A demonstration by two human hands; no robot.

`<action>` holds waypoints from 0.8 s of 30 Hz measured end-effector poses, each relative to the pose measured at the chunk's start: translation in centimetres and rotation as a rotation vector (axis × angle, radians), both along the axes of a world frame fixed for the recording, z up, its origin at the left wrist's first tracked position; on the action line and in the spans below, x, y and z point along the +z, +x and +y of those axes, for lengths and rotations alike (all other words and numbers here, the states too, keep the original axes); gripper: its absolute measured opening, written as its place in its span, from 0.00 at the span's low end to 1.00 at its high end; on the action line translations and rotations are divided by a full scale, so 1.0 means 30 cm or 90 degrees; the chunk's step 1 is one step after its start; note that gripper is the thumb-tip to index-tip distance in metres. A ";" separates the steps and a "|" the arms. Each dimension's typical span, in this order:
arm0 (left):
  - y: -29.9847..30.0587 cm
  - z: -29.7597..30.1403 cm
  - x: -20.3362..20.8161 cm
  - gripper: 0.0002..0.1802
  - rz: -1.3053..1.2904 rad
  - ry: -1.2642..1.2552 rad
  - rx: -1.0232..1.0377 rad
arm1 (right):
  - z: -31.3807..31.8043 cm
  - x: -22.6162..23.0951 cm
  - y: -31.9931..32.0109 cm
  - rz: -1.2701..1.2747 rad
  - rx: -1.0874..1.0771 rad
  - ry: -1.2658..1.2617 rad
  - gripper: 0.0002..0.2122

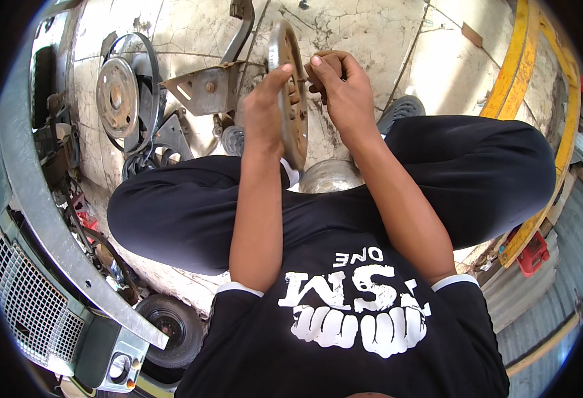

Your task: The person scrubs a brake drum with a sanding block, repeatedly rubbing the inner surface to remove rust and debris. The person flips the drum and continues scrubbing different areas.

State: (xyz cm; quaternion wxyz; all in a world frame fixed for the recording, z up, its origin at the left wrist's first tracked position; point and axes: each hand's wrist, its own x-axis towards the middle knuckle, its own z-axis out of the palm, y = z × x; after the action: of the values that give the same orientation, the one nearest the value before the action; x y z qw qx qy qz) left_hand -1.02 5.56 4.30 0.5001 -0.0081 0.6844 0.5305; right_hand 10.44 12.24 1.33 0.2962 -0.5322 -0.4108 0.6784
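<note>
My left hand [263, 109] holds a round, worn metal disc [297, 136] on edge between my knees, fingers behind it and thumb at its near rim. Holes and raised bolt-like bits show around the disc's middle. On the disc's right side, my right hand [348, 99] is closed in a pinch close to its face. A small dark piece seems to sit at those fingertips, too small to name. Below the disc, between my legs, a rounded metal object [332, 177] rests on the floor, partly hidden by my trousers.
On the cracked tile floor to the left lies a rusty wheel-like disc [116, 97] with a black ring around it. A metal bracket [205, 91] with an arm is beside it. A yellow metal frame [512, 73] curves along the right. A tyre [171, 328] and vehicle grille [29, 298] are lower left.
</note>
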 end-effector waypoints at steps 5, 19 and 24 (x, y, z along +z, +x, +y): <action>0.043 0.019 0.005 0.28 0.168 -0.017 -0.189 | -0.009 -0.001 0.083 -0.002 -0.022 -0.004 0.15; 0.004 -0.013 -0.085 0.46 -0.056 0.108 -0.106 | -0.129 0.239 0.128 0.209 -0.227 -0.115 0.14; 0.033 -0.063 -0.060 0.44 -0.027 0.138 -0.114 | -0.193 0.392 0.169 0.391 -0.306 -0.085 0.14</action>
State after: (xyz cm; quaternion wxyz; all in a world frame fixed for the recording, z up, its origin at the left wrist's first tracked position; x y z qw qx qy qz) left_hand -0.02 3.66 2.49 0.5574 0.0956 0.6107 0.5543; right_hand 15.52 6.46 13.10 0.5206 -0.4033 -0.1217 0.7426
